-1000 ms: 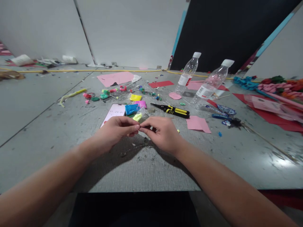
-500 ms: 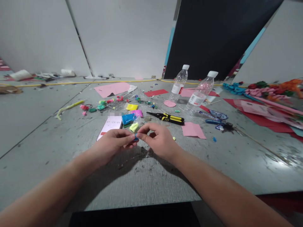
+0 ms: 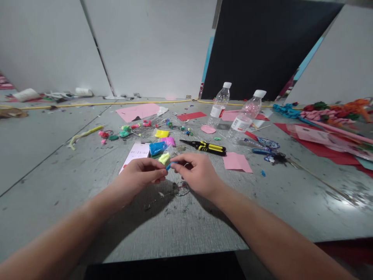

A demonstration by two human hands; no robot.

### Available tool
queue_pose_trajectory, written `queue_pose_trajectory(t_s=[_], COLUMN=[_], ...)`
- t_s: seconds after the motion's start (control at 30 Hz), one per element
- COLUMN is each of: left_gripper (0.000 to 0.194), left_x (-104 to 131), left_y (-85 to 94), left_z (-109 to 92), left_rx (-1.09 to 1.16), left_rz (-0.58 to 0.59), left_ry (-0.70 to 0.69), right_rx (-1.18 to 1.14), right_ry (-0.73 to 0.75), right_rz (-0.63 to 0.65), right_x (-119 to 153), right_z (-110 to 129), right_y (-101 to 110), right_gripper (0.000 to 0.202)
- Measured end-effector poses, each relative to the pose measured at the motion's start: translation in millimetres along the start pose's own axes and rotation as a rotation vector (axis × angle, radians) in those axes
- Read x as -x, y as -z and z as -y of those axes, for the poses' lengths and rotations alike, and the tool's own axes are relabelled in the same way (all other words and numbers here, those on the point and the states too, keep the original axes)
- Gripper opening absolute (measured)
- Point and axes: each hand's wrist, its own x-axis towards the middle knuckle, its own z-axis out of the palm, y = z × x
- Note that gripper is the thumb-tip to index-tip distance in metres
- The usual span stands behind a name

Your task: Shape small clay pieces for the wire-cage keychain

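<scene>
A small strip of blue modelling clay (image 3: 168, 166) spans the gap between my two hands. My left hand (image 3: 142, 172) pinches its lower end between thumb and fingers. The upper end is pinched by my right hand (image 3: 196, 170), which partly hides it. Just beyond my fingertips lie a yellow-green clay lump (image 3: 164, 158) in clear wrap, a blue clay packet (image 3: 157, 148), a magenta packet (image 3: 168, 140) and a yellow packet (image 3: 162, 133). A phone (image 3: 136, 153) showing a timer lies partly behind my left hand.
Black-and-yellow pliers (image 3: 208, 147) lie beyond my right hand, near a pink paper square (image 3: 237, 162). Two clear bottles (image 3: 219, 107) stand farther back. A coil of thin wire (image 3: 182, 189) rests below my hands. Red paper (image 3: 320, 144) and twisted colourful stems (image 3: 323, 113) lie at right.
The blue clay shows longer between my fingers, with my right fingertips slightly farther from the left ones. Both hands still pinch it. The view has shifted slightly.
</scene>
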Motion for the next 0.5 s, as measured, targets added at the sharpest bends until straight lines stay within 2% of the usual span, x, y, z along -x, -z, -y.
queue_pose_trajectory(t_s=[0.1, 0.23, 0.3, 0.4, 0.5], left_gripper=[0.016, 0.013, 0.015, 0.018, 0.017], left_x=[0.0, -1.8, -2.2, -1.6, -0.8], left_y=[-1.4, -1.4, -0.8, 0.4, 1.7], left_z=[0.4, 1.5, 1.9, 2.8, 4.1], left_rx=[-0.047, -0.012, 0.009, 0.013, -0.004], left_rz=[-0.018, -0.006, 0.014, 0.048, 0.063], left_ry=[0.01, -0.001, -0.008, -0.021, -0.036], right_rx=[-0.083, -0.24, -0.253, -0.187, -0.099], right_ry=[-0.077, -0.213, -0.234, -0.205, -0.153], right_rz=[-0.016, 0.11, 0.144, 0.132, 0.11], right_x=[-1.3, -0.9, -0.4, 0.1, 0.8], right_z=[-1.5, -0.6, -0.8, -2.0, -0.5], right_y=[0.2, -5.2, -7.8, -9.2, -8.0], right_gripper=[0.019, 0.036, 0.04, 0.037, 0.021])
